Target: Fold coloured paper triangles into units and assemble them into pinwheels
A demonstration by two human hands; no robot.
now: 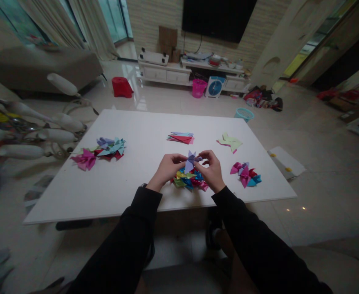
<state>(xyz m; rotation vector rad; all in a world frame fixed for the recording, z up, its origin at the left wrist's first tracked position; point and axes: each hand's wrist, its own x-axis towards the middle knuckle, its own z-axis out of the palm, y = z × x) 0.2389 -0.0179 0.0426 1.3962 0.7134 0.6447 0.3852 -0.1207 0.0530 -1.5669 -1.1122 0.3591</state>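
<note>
Between both hands I hold a purple folded paper flower point(190, 161) above the near middle of the white table point(136, 183). My left hand point(168, 169) pinches its left side with thumb and fingertips. On the right side, my right hand point(210, 169) grips it with the thumb in front. Right below the hands lies a heap of small colourful paper folds point(184, 181) in green, yellow, blue, red and pink, partly hidden by my right hand.
Folded paper piles lie at the table's left point(110, 149) and right point(245, 175). Flat folded strips point(181, 138) lie mid-table, with light green pieces point(231, 142) further right. Beyond the table stand a red stool point(122, 87), a pink bin point(198, 88) and a blue fan point(215, 86).
</note>
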